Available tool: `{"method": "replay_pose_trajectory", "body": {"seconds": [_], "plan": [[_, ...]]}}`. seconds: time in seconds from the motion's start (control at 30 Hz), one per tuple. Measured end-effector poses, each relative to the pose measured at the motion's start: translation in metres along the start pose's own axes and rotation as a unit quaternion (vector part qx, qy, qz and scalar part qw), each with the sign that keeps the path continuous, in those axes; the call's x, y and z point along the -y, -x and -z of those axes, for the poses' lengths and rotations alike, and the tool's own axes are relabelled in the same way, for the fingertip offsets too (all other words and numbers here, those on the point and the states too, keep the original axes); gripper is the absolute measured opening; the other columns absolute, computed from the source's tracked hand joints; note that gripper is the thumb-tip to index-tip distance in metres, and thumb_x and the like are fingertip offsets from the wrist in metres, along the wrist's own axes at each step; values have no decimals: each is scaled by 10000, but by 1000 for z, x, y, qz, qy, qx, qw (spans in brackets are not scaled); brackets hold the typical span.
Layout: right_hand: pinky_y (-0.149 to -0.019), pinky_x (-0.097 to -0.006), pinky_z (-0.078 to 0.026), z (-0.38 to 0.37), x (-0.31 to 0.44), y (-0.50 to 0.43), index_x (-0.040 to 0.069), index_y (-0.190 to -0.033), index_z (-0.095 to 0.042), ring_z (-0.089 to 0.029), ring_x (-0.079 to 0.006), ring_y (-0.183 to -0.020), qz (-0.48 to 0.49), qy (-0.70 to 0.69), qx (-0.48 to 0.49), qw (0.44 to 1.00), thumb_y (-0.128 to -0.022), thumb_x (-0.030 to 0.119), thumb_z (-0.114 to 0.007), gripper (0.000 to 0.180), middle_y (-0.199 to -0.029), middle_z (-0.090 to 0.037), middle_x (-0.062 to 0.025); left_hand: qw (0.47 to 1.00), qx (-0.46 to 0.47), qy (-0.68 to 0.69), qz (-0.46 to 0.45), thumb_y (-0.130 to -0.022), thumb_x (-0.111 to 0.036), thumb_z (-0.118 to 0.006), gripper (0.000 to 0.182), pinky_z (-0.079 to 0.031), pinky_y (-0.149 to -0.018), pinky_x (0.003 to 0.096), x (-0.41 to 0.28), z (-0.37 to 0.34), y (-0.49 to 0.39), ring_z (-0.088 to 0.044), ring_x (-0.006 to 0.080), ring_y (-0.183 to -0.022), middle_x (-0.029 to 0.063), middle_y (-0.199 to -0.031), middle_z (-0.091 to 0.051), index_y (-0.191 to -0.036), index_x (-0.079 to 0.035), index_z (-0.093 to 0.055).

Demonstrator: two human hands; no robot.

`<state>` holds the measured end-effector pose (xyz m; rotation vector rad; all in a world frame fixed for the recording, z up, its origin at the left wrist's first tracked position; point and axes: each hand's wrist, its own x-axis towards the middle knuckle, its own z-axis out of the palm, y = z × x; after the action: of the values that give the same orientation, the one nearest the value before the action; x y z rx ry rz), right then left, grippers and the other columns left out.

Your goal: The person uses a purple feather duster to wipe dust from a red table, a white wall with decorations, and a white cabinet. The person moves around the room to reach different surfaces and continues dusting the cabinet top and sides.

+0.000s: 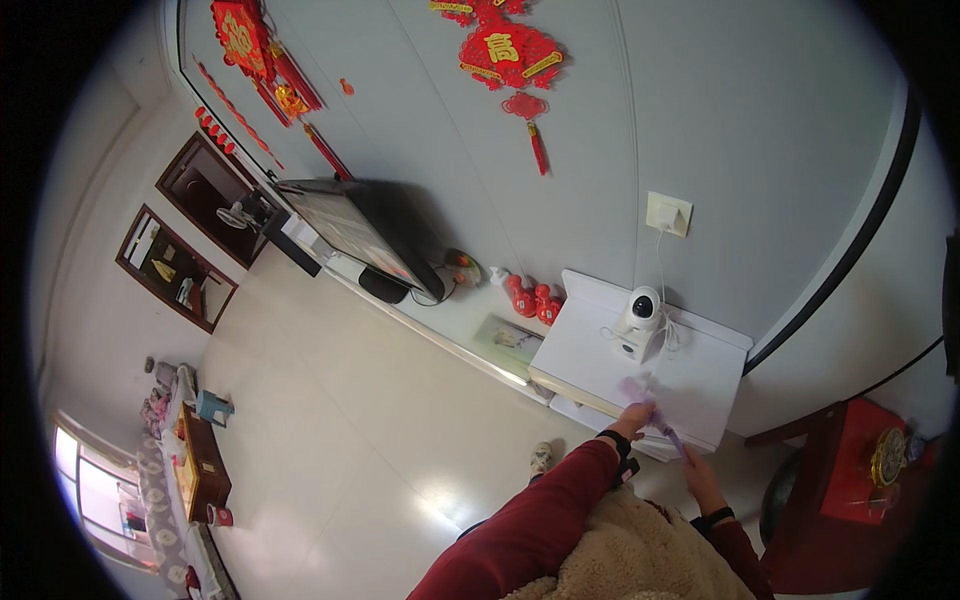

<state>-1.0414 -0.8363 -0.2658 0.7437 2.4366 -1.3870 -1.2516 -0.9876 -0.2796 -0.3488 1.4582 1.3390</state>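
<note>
A purple fluffy duster (637, 390) with a thin purple handle is over the near edge of a white cabinet (697, 390). My right hand (699, 472) is closed around the lower part of the handle. My left hand (637, 420) is at the duster's fluffy head; whether its fingers grip the fibres cannot be told. Beyond the duster, a white security camera (641, 311) stands on a white box on the cabinet. Its cable runs up to a plug in the wall socket (669, 214).
Left of the cabinet, a low white TV bench (450, 330) holds two red gourd ornaments (534, 300), a framed picture (510, 337) and a television (360, 232). To the right stands a dark red table (817, 547) with a gold clock (889, 456). Red decorations (510, 52) hang on the wall.
</note>
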Motion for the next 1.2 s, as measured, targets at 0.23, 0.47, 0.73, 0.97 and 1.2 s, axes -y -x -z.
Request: {"method": "replay_pose_trajectory", "body": {"seconds": [0.23,0.47,0.73,0.97,1.2], "plan": [[-841,-426,-483,-60,58,-26,43,-1336,-509,-609,-407,-1000,-28,-34,-62,997,-988,187,-443,382,-1121,-620,-265,1000,14,15,3,-861,-461,-623,666,-430,-982,436,5,67,-25,-475,287,-1190,46,-1372,-483,-1412,-132,-439],[-841,-427,-484,-113,62,-46,55,-1311,-530,-612,-391,-954,-194,-43,-69,978,-978,239,-460,387,-1028,-648,-228,992,-15,-89,-92,-812,-324,-694,648,-475,-948,437,-4,186,-64,-458,312,-1213,128,-1359,-450,-1368,-113,-436],[-819,-394,-494,-193,75,-48,90,-1286,-555,-630,-365,-940,-23,-112,-116,987,-953,195,-477,359,-1040,-650,-214,996,10,-82,-33,-903,-385,-588,607,-430,-985,512,-37,240,-56,-412,330,-1267,111,-1456,-355,-1438,-196,-372],[-898,-430,-480,-230,133,-51,41,-1345,-484,-597,-422,-1057,-40,-50,-162,985,-980,213,-460,403,-1145,-632,-238,996,47,39,61,-927,-441,-575,665,-409,-1010,545,-55,248,-42,-355,397,-1323,118,-1554,-235,-1487,-218,-295],[-436,-341,-458,-224,155,-97,112,-1354,-448,-503,-192,-482,-105,-110,-39,988,-1006,228,-411,369,-691,-535,-68,995,57,40,71,-928,-441,-570,711,-402,-1020,552,-57,253,-55,-328,407,-1343,119,-1571,-188,-1512,-213,-233]]}}
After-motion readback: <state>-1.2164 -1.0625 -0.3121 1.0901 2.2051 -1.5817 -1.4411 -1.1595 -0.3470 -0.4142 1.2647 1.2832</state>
